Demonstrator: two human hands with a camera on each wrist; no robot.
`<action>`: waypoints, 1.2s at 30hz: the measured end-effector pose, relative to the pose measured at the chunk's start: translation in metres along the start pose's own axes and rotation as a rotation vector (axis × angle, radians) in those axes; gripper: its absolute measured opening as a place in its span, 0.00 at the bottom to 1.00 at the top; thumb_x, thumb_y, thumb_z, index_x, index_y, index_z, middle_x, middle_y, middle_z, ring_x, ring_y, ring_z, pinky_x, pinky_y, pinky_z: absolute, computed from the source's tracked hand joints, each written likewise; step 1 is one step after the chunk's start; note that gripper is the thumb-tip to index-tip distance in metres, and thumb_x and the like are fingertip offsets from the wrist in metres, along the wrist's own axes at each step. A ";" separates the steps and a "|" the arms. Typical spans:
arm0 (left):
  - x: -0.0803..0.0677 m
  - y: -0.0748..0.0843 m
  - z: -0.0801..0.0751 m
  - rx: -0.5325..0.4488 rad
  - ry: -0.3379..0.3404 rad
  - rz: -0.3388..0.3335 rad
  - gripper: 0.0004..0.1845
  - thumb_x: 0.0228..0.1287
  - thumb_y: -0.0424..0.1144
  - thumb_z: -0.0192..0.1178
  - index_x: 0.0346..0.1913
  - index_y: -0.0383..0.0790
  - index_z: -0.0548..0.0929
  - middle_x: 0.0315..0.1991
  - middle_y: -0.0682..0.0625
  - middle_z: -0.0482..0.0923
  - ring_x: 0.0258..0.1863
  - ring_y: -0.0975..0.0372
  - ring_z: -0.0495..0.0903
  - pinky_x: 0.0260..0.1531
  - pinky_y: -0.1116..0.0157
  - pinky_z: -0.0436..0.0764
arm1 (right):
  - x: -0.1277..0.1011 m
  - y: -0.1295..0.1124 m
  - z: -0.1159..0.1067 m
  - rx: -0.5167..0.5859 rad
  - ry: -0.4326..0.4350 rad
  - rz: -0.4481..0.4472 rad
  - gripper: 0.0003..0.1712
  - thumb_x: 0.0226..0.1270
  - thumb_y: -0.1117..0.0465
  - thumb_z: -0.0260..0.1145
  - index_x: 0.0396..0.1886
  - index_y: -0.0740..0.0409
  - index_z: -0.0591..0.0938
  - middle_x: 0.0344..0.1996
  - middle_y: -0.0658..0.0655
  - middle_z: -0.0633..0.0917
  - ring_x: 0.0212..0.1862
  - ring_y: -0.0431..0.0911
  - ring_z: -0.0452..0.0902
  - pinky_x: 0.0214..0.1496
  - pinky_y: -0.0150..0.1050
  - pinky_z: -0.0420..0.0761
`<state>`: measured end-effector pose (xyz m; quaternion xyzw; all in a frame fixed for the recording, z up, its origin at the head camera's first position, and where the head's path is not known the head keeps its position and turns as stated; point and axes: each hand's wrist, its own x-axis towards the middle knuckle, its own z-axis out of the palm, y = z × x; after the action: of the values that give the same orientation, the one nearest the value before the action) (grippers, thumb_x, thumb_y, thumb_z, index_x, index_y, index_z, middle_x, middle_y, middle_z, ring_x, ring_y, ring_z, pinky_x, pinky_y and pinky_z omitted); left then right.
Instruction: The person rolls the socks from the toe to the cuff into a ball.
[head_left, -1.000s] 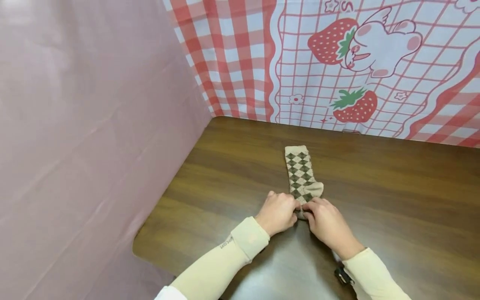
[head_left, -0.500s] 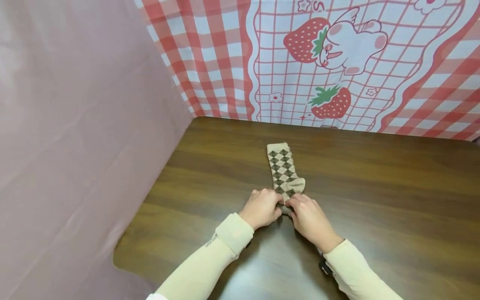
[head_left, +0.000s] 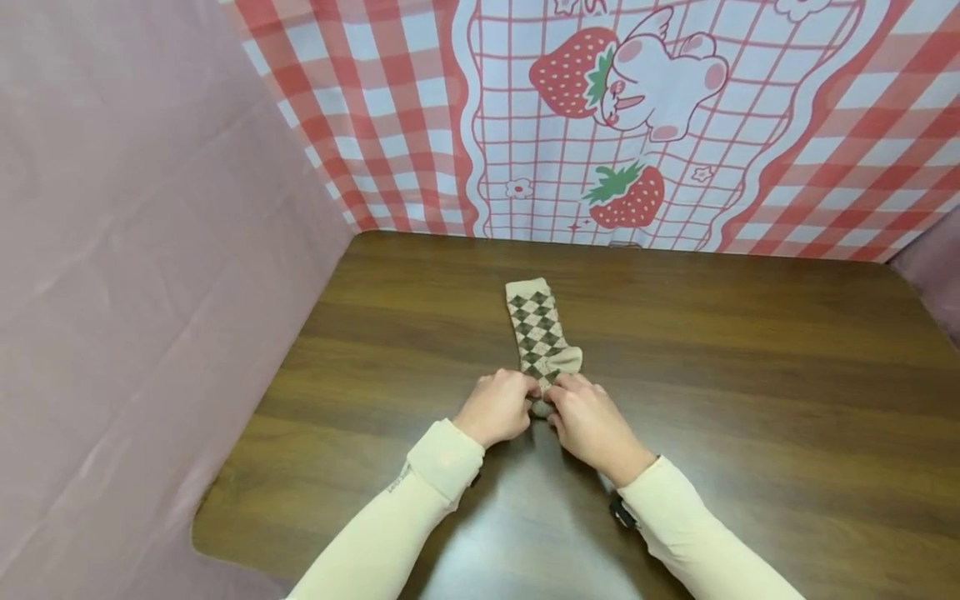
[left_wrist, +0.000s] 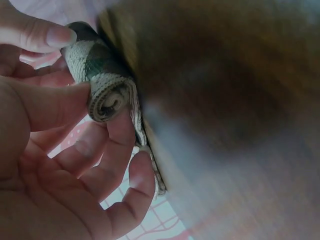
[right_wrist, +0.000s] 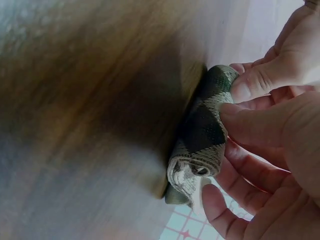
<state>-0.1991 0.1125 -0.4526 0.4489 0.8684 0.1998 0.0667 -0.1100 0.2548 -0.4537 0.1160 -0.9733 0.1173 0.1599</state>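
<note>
Argyle sock (head_left: 542, 333) lies on the table (head_left: 750, 375); near end rolled, both hands (head_left: 498, 407) (head_left: 592, 423) pinching the roll; most remains flat.

A sock (head_left: 542, 329) lies on the table (head_left: 750, 375), stretching away toward the backdrop cloth (head_left: 637, 125); left hand (head_left: 497, 407) and right hand (head_left: 588, 423) sit side by side at its rolled near end

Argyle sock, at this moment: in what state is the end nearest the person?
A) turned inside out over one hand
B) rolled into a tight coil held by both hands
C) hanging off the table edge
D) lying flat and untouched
B: the wrist views show the argyle sock coiled at its near end, pinched by the left hand and right hand.
</note>
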 end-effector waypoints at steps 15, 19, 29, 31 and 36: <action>0.000 -0.005 0.000 -0.108 -0.042 -0.008 0.10 0.65 0.30 0.60 0.44 0.44 0.88 0.41 0.51 0.86 0.41 0.58 0.83 0.40 0.54 0.80 | 0.004 0.007 0.006 -0.034 -0.059 -0.011 0.13 0.44 0.78 0.71 0.24 0.59 0.79 0.26 0.55 0.78 0.33 0.55 0.78 0.29 0.52 0.76; -0.005 -0.001 0.002 -0.004 0.034 0.036 0.09 0.65 0.34 0.62 0.45 0.45 0.88 0.41 0.51 0.82 0.40 0.57 0.82 0.38 0.53 0.77 | 0.007 0.010 0.002 -0.015 -0.128 0.004 0.14 0.44 0.79 0.69 0.26 0.59 0.79 0.27 0.55 0.79 0.34 0.56 0.78 0.31 0.53 0.78; -0.016 0.005 0.011 0.168 0.154 0.137 0.13 0.53 0.42 0.74 0.42 0.47 0.85 0.41 0.53 0.80 0.39 0.58 0.79 0.37 0.57 0.70 | 0.011 0.013 -0.009 0.132 -0.261 0.032 0.16 0.40 0.83 0.64 0.25 0.60 0.78 0.22 0.52 0.77 0.27 0.47 0.76 0.33 0.45 0.78; -0.015 0.005 0.011 0.184 0.144 0.134 0.13 0.53 0.41 0.74 0.42 0.47 0.85 0.41 0.54 0.80 0.39 0.59 0.79 0.37 0.57 0.70 | 0.011 0.014 -0.010 0.149 -0.261 0.026 0.16 0.41 0.83 0.63 0.25 0.60 0.78 0.22 0.52 0.77 0.27 0.46 0.75 0.34 0.44 0.78; -0.013 0.007 0.012 0.234 0.107 0.133 0.12 0.56 0.41 0.73 0.43 0.48 0.87 0.39 0.54 0.81 0.37 0.60 0.79 0.37 0.58 0.68 | 0.008 0.018 -0.009 0.166 -0.246 0.011 0.13 0.47 0.80 0.67 0.28 0.60 0.81 0.26 0.53 0.81 0.31 0.47 0.78 0.39 0.44 0.80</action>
<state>-0.1826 0.1093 -0.4609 0.4990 0.8563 0.1252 -0.0460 -0.1194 0.2726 -0.4458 0.1370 -0.9730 0.1833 0.0284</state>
